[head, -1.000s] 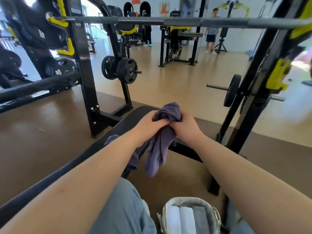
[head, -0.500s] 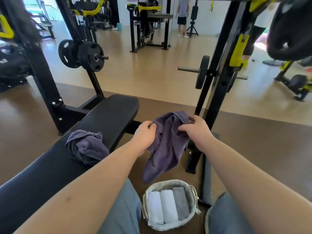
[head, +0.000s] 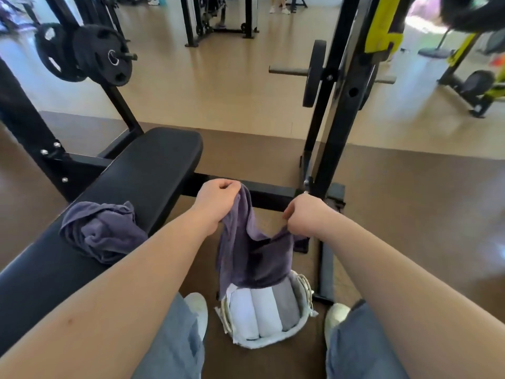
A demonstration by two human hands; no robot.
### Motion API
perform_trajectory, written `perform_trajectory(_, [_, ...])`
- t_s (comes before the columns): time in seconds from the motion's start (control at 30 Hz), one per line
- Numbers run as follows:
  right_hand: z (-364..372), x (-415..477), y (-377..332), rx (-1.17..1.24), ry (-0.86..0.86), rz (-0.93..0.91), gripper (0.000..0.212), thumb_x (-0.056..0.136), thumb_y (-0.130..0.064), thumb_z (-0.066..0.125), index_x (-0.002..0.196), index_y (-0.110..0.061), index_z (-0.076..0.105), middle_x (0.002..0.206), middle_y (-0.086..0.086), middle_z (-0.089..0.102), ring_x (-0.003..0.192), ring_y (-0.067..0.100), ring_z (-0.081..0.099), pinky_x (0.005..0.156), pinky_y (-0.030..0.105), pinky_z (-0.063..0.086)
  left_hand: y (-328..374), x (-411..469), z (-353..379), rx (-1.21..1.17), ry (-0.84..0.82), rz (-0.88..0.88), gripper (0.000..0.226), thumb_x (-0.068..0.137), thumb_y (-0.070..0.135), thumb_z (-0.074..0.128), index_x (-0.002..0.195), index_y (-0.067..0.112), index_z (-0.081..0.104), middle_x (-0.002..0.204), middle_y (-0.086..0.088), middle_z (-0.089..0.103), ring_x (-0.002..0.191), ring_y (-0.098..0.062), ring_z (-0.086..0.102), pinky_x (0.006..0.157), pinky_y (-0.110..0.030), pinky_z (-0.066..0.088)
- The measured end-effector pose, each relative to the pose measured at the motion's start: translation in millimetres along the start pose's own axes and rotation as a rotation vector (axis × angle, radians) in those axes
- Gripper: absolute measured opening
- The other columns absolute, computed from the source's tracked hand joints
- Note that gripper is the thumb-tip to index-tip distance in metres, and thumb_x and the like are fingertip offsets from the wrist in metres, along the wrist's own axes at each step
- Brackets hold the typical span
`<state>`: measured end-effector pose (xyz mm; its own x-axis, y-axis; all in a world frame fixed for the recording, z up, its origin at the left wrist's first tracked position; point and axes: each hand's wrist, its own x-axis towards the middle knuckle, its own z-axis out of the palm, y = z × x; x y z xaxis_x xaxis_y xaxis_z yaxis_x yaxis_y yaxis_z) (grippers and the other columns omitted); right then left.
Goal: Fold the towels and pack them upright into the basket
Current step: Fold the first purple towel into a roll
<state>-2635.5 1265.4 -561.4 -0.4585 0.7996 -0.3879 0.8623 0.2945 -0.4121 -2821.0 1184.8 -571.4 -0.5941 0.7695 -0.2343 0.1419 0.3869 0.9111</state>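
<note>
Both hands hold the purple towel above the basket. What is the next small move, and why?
Probably draw the hands apart to pull the top edge straight. The left hand and right hand each grip the purple towel near its top, but the edge sags between them and the cloth hangs crumpled over the basket.

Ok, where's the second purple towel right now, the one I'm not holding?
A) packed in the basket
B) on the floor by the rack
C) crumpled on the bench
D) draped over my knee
C: the spare purple towel lies crumpled on the black bench, while the left hand and right hand grip the other towel, which hangs over the basket.
</note>
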Motion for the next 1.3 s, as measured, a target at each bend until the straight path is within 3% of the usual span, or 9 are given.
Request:
perform_trajectory(0.17, [3, 7, -5, -0.195, -0.011, -0.024, 0.02, 0.084, -0.011, 0.071, 0.102, -0.008, 0.079, 0.098, 0.012, 0.077, 0.088, 0.025, 0.074, 0.08, 0.037, 0.064, -14, 3, -2, -0.048, 0.008, -0.073, 0.021, 0.104, 0.037, 0.056, 0.117, 0.027, 0.069, 0.111, 0.003, 0.071, 0.105, -0.018, 0.066, 0.087, -0.035, 0.057])
perform_trajectory(0.23, [4, 11, -6, -0.15, -0.008, -0.019, 0.016, 0.084, -0.01, 0.071, 0.097, -0.007, 0.079, 0.095, 0.012, 0.077, 0.083, 0.024, 0.074, 0.071, 0.035, 0.064, -14, 4, -4, -0.081, 0.052, -0.074, 0.02, 0.103, 0.036, 0.057, 0.119, 0.029, 0.067, 0.112, 0.005, 0.07, 0.106, -0.017, 0.065, 0.089, -0.035, 0.056])
perform_trajectory(0.33, [1, 16, -5, -0.064, 0.064, 0.0, 0.016, 0.089, -0.017, 0.068, 0.097, -0.015, 0.081, 0.096, 0.007, 0.076, 0.089, 0.027, 0.072, 0.084, 0.042, 0.063, -14, 3, -10, -0.047, 0.112, -0.005, 0.019, 0.103, 0.03, 0.056, 0.119, 0.033, 0.066, 0.113, 0.009, 0.068, 0.107, -0.014, 0.064, 0.09, -0.035, 0.057])
perform_trajectory(0.5, [-5, 19, 1, 0.192, 0.191, 0.012, 0.024, 0.101, -0.019, 0.055, 0.115, -0.026, 0.074, 0.111, 0.001, 0.069, 0.098, 0.022, 0.065, 0.079, 0.031, 0.049, -24, -2, -19, 0.061, 0.112, 0.027, 0.031, 0.104, 0.014, 0.051, 0.114, 0.032, 0.073, 0.12, 0.0, 0.068, 0.11, -0.022, 0.064, 0.088, -0.036, 0.057])
perform_trajectory(0.73, [-18, 23, 9, 0.076, 0.139, 0.041, 0.026, 0.1, -0.016, 0.06, 0.123, -0.02, 0.071, 0.12, 0.006, 0.067, 0.103, 0.023, 0.063, 0.086, 0.032, 0.051, -21, 3, -31, -0.008, 0.186, -0.009, 0.038, 0.102, 0.008, 0.049, 0.123, 0.027, 0.075, 0.124, -0.003, 0.068, 0.111, -0.03, 0.064, 0.1, -0.047, 0.055])
perform_trajectory(0.87, [-9, 23, 12, 0.174, 0.111, 0.002, 0.039, 0.098, -0.009, 0.059, 0.132, -0.027, 0.066, 0.13, 0.004, 0.063, 0.117, 0.025, 0.062, 0.095, 0.033, 0.052, -26, 7, -18, 0.104, 0.077, 0.008, 0.046, 0.099, 0.011, 0.049, 0.141, 0.027, 0.062, 0.132, -0.003, 0.066, 0.114, -0.031, 0.064, 0.08, -0.03, 0.051])
perform_trajectory(1.03, [-2, 17, 9, 0.482, 0.153, -0.049, 0.033, 0.099, -0.008, 0.061, 0.125, -0.026, 0.067, 0.11, -0.004, 0.07, 0.1, 0.013, 0.067, 0.078, 0.026, 0.058, -23, -6, 0, 0.201, -0.083, 0.025, 0.046, 0.106, 0.01, 0.045, 0.151, 0.021, 0.048, 0.144, -0.012, 0.056, 0.126, -0.032, 0.058, 0.1, -0.041, 0.051])
perform_trajectory(1.13, [3, 10, 0, 0.625, 0.074, -0.093, 0.037, 0.098, 0.002, 0.059, 0.127, -0.021, 0.066, 0.114, -0.002, 0.072, 0.099, 0.01, 0.069, 0.067, 0.018, 0.058, -18, -15, 9, 0.186, -0.188, 0.057, 0.039, 0.101, -0.003, 0.046, 0.138, 0.002, 0.057, 0.129, -0.025, 0.063, 0.115, -0.043, 0.065, 0.091, -0.049, 0.06])
perform_trajectory(1.3, [9, 2, -11, 0.701, 0.065, -0.201, 0.04, 0.093, 0.01, 0.062, 0.123, -0.014, 0.069, 0.11, -0.004, 0.073, 0.096, 0.004, 0.069, 0.062, 0.012, 0.055, -20, -27, 14, -0.045, -0.372, 0.11, 0.048, 0.096, -0.013, 0.055, 0.126, 0.024, 0.059, 0.117, 0.002, 0.065, 0.105, -0.009, 0.068, 0.073, -0.018, 0.058])
